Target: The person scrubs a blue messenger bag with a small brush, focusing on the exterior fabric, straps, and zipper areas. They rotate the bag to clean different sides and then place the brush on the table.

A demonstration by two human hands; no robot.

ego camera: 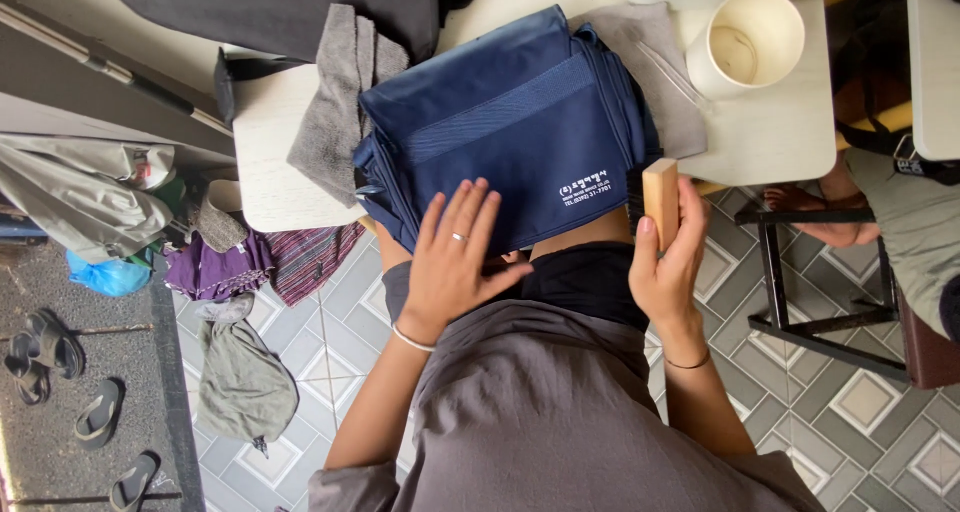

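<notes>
A stack of folded navy-blue fabric bags [500,122] with white print lies on the white table [770,122], left hand [455,257] flat, fingers spread, right hand [670,262] gripping a wooden block [660,200].

Loose grey cloth garment covering the torso, sleeves ending above the elbows, forearms bare. Left hand [455,257]: thin silver ring on one finger, slim white bracelet at the wrist. Right hand [668,267]: thin dark cord bracelet at the wrist.
</notes>
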